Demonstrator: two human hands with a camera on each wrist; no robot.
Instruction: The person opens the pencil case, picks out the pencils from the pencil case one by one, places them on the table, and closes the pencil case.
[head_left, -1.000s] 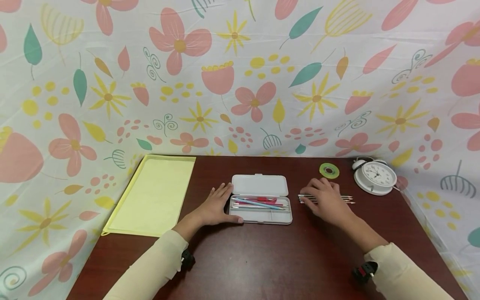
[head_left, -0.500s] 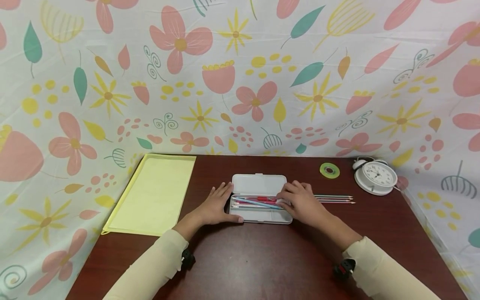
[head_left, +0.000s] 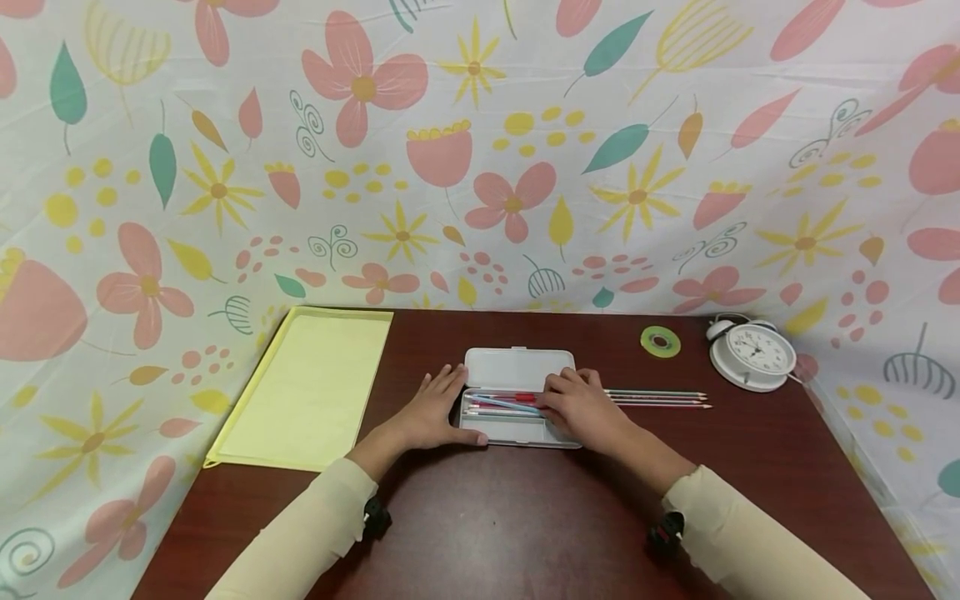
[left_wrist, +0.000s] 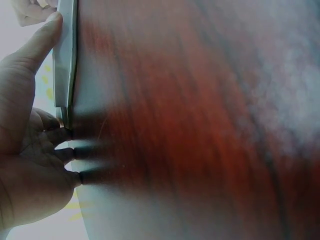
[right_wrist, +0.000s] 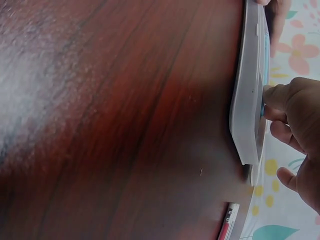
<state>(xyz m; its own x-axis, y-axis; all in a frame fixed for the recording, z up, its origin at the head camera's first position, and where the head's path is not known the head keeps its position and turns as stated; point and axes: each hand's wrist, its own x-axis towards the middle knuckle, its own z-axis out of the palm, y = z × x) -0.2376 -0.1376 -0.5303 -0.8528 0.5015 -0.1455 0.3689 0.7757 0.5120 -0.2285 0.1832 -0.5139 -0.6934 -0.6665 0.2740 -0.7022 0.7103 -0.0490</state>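
Observation:
A white pencil case [head_left: 517,435] lies unfolded on the table, its lid [head_left: 517,368] tipped back. Inside are a red pen [head_left: 517,397], a light blue pencil [head_left: 501,406] and several other pencils. My left hand [head_left: 429,417] rests against the case's left end, fingers spread and thumb along its front edge. My right hand [head_left: 588,408] reaches over the right half of the case, and its curled fingers pinch at the light blue pencil's right end. In the right wrist view something blue shows at the fingertips [right_wrist: 272,95], which are partly hidden by the case wall.
Several pencils [head_left: 660,400] lie side by side right of the case. Behind them are a green disc-shaped roll [head_left: 661,342] and a white alarm clock [head_left: 753,350]. A yellow folder [head_left: 307,387] lies at left. A floral cloth [head_left: 510,150] hangs behind the table [head_left: 480,525].
My right hand has moved left from the loose pencils into the case. Half a second ago it held a small whitish thing, now out of sight. My left hand has stayed put.

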